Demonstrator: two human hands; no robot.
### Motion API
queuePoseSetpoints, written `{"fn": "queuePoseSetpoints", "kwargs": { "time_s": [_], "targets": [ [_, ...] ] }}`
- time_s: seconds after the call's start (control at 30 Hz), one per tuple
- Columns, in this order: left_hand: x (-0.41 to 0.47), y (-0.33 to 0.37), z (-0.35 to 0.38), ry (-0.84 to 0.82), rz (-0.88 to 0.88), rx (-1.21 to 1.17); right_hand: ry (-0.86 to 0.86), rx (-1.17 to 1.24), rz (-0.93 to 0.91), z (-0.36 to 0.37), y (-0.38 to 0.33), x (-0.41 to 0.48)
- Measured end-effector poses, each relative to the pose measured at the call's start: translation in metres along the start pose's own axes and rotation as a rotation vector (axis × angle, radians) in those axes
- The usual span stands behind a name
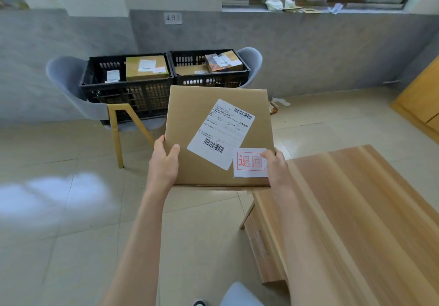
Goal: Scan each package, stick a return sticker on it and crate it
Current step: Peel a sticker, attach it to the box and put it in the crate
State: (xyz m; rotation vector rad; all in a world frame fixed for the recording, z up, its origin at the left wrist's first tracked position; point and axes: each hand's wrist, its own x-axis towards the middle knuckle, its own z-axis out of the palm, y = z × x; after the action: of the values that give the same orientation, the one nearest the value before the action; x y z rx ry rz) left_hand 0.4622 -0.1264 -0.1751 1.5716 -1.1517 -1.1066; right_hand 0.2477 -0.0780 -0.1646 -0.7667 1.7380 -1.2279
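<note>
Handling: we judge the package (pixel 209 125) stiff and fairly light, since it rides level on two hands alone; bare cardboard can slip, so we would keep hold at the two near corners, thumbs on top.
Left hand: our left hand (pixel 164 163) grips the near left edge; thumb on the top face, fingers wrapped round the side.
Right hand: our right hand (pixel 275 165) grips the near right corner; its thumb rests on the return sticker (pixel 249 163).
Place: in the air between both hands; two black crates (pixel 128 92) stand well beyond them.
Look: plain brown box; a white shipping label (pixel 221 132) lies askew beyond the right thumb; the sticker, with red framed characters, meets its corner.
</note>
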Motion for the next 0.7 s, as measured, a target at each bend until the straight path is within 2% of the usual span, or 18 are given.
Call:
{"fn": "queuePoseSetpoints", "kwargs": {
  "time_s": [0.33,0.7],
  "targets": [
    [0.072,-0.003,0.002,0.03,-0.045,0.007,-0.004,-0.031,0.025,0.044,-0.017,0.068],
    [0.176,0.029,0.025,0.11,-0.069,0.056,-0.107,-0.036,0.026,0.087,-0.056,0.19]
  ]
}}
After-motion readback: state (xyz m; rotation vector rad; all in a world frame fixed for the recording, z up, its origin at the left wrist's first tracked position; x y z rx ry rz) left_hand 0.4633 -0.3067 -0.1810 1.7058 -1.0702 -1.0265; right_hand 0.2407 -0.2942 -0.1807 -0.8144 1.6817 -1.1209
